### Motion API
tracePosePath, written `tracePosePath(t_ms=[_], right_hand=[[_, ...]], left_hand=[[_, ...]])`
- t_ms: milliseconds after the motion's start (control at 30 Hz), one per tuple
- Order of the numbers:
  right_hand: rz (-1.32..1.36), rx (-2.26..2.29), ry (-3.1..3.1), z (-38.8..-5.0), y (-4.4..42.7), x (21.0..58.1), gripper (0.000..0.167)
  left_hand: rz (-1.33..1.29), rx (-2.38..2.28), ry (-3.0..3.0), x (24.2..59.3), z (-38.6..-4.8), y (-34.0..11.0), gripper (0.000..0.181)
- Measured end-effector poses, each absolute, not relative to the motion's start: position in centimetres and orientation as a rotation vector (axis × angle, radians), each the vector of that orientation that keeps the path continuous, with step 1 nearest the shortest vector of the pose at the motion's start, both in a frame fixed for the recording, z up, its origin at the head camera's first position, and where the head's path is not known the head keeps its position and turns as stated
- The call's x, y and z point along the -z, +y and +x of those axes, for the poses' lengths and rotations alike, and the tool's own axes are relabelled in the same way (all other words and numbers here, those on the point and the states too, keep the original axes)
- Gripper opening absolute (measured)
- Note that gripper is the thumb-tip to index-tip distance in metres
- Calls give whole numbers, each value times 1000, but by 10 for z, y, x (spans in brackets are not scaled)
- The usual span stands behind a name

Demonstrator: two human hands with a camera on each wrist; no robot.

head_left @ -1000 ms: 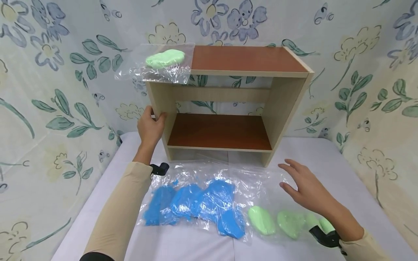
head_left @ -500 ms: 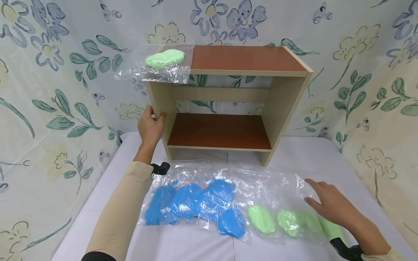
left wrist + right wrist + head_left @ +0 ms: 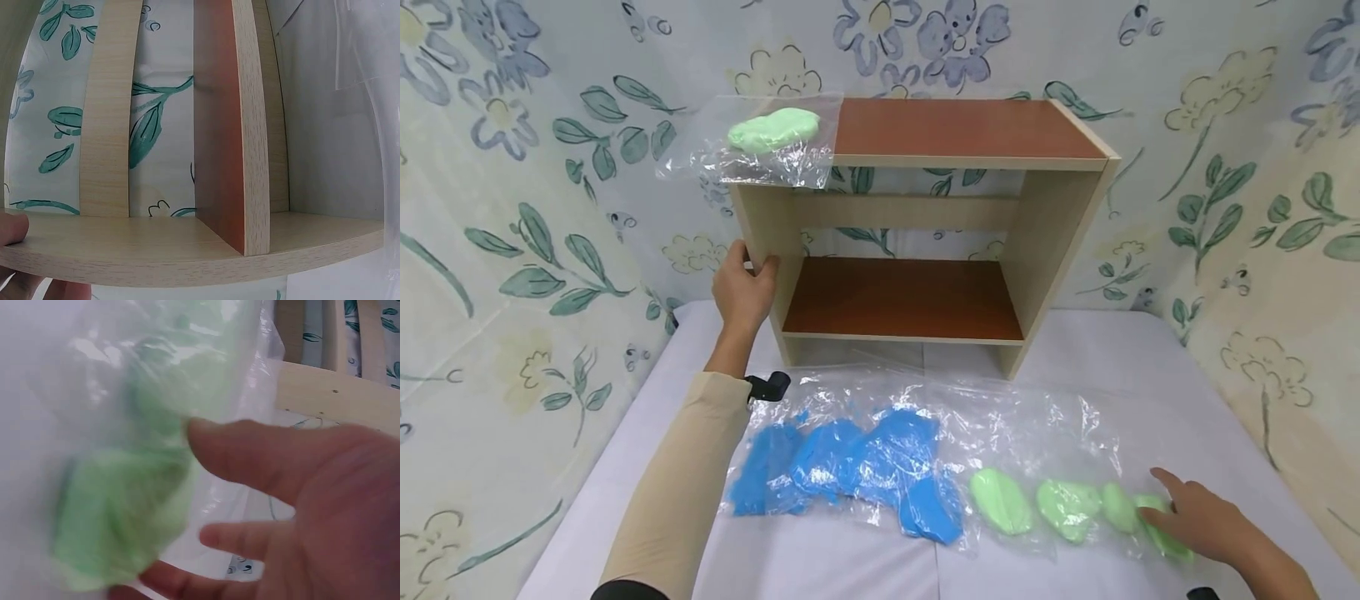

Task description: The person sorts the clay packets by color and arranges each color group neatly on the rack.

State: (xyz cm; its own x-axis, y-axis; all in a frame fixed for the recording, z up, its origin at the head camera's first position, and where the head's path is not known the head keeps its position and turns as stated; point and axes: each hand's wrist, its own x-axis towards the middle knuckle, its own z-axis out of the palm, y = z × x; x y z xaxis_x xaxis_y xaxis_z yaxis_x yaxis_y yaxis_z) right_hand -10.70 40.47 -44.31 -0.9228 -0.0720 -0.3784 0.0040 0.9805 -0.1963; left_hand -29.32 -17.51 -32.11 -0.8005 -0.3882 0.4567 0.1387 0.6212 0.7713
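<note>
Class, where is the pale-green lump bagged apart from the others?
In the head view, that lump lies in clear plastic on the brown-topped wooden shelf, at its left end.

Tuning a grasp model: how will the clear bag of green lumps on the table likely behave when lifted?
The clear bag is probably floppy, since its film looks thin and wrinkled. The green lumps look separate, so they may slide and bunch low. Shiny highlights suggest smooth plastic, which might slip a little in the right hand.
</note>
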Motion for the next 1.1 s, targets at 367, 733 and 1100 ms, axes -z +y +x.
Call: tracePosePath(t_ms=[367,733,1100], right_hand=[[133,383,2775,-107,412,453,103],[194,456,2728,-107,424,459,97],[174,520,2827,-109,435,458,64]], left_hand=[[189,1141,-2222,319,-293,-175,37],[173,1142,-2238,321,-295,-173,35],[199,1162,-2229,325,-294,-176,34]])
